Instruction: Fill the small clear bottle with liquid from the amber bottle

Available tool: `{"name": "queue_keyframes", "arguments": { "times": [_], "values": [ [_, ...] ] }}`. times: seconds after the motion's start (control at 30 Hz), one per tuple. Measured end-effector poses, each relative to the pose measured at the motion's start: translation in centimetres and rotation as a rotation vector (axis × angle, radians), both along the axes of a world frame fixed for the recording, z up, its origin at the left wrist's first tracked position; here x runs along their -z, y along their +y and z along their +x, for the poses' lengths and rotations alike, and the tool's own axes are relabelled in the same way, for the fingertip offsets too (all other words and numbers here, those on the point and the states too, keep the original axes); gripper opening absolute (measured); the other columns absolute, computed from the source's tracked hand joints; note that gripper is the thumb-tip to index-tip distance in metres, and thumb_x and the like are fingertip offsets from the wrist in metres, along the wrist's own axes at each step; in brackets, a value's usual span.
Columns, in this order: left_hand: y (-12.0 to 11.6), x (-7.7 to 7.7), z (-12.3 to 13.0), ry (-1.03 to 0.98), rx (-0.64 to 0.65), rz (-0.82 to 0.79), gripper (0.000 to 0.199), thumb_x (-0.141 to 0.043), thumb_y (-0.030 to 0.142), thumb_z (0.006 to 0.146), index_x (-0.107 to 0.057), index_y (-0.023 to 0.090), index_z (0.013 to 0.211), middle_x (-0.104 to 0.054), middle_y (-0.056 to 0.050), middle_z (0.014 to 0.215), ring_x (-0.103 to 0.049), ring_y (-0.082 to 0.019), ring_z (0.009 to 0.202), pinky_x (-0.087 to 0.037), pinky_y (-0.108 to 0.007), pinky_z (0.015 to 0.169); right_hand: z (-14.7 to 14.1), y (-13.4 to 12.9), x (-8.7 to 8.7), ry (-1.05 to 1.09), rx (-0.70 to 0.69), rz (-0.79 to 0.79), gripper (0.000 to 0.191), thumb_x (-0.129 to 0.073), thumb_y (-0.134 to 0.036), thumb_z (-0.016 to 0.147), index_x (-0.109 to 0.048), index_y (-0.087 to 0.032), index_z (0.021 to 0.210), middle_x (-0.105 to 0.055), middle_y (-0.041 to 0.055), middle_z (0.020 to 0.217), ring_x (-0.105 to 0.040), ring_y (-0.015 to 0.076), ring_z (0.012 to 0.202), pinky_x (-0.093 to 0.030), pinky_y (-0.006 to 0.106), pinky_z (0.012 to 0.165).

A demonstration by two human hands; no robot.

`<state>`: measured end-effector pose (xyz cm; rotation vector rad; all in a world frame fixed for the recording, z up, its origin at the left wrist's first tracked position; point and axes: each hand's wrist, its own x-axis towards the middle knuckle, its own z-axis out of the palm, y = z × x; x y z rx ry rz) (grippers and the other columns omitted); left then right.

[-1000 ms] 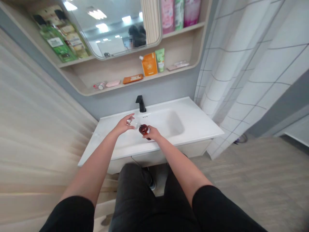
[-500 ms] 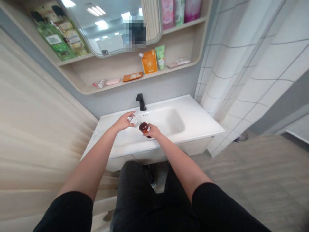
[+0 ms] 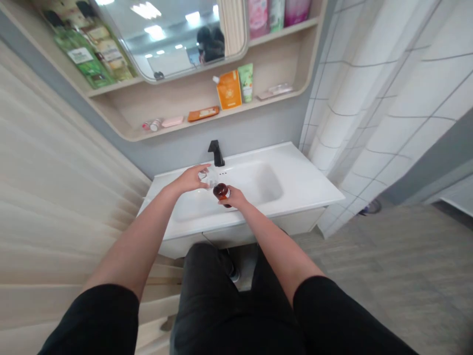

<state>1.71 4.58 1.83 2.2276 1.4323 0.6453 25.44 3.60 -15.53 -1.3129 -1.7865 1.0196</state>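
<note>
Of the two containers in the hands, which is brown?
The brown bottle in the right hand; the other, the container in the left hand, is clear.

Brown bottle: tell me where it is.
In the head view, the bottle is in the right hand, over the sink, just right of the clear container.
</note>
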Motion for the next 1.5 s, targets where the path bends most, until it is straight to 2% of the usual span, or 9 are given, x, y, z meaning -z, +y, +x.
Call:
{"name": "queue_keyframes", "arguments": {
  "times": [0.27,0.5,0.73,0.97,1.13,1.3,1.5],
  "values": [
    [0.4,-2.4,1.5,0.187,0.085,0.081,0.100,-0.101,0.037,0.060,-0.072,0.024,0.155,-0.077,-0.008,0.128,-0.072,-0.032,0.112,-0.057,-0.041,0.107,-0.1,0.0,0.0,0.072,0.020,0.014,0.068,-0.103,-0.045,0.065,-0.075,-0.025,0.125,-0.082,0.0009,0.108,-0.076,0.0272,0.101,-0.057,0.036,0.094],
    [0.5,-4.4,3.1,0.291,0.135,0.068,0.100,-0.100,0.029,0.060,-0.071,0.022,0.155,-0.077,-0.010,0.128,-0.071,-0.036,0.121,-0.051,-0.042,0.114,0.1,0.0,-0.3,0.076,0.025,0.028,0.070,-0.103,-0.046,0.064,-0.075,-0.024,0.125,-0.083,0.0022,0.109,-0.076,0.0277,0.101,-0.056,0.036,0.093],
    [1.2,-5.1,4.2,0.301,0.156,0.056,0.104,-0.104,0.028,0.054,-0.072,0.022,0.152,-0.077,-0.009,0.124,-0.069,-0.039,0.126,-0.050,-0.042,0.115,0.1,-0.1,-0.2,0.139,0.033,0.026,0.068,-0.102,-0.048,0.064,-0.075,-0.024,0.122,-0.082,0.0013,0.109,-0.076,0.0270,0.101,-0.057,0.036,0.094],
    [1.9,-5.7,4.4,0.439,0.209,0.058,0.102,-0.104,0.041,0.060,-0.069,0.020,0.154,-0.075,-0.011,0.136,-0.070,-0.037,0.129,-0.050,-0.037,0.115,0.2,-0.4,-0.6,0.126,0.032,0.024,0.072,-0.103,-0.048,0.065,-0.074,-0.025,0.126,-0.082,0.0011,0.110,-0.076,0.0266,0.102,-0.058,0.036,0.095],
    [2.2,-6.0,4.7,0.474,0.212,0.066,0.103,-0.104,0.038,0.059,-0.070,0.020,0.154,-0.076,-0.011,0.135,-0.071,-0.037,0.126,-0.051,-0.037,0.114,0.2,-0.6,-0.9,0.119,0.038,0.021,0.069,-0.103,-0.048,0.066,-0.075,-0.023,0.124,-0.082,0.0021,0.109,-0.075,0.0262,0.100,-0.058,0.036,0.094],
    [1.5,-6.9,5.8,0.600,0.207,0.071,0.104,-0.100,0.040,0.065,-0.064,0.018,0.160,-0.074,-0.013,0.145,-0.071,-0.037,0.131,-0.051,-0.037,0.116,0.1,-0.5,-0.8,0.124,0.045,0.023,0.070,-0.104,-0.047,0.065,-0.074,-0.024,0.123,-0.082,0.0013,0.108,-0.075,0.0260,0.100,-0.058,0.037,0.095],
    [0.1,-8.5,7.3,0.784,0.178,0.015,0.104,-0.091,0.048,0.076,-0.052,0.025,0.170,-0.068,-0.012,0.159,-0.068,-0.033,0.140,-0.049,-0.034,0.120,0.0,-0.3,-0.5,0.134,0.055,0.032,0.067,-0.104,-0.050,0.062,-0.075,-0.024,0.117,-0.080,0.0005,0.100,-0.074,0.0271,0.095,-0.059,0.039,0.093]
  ]
}}
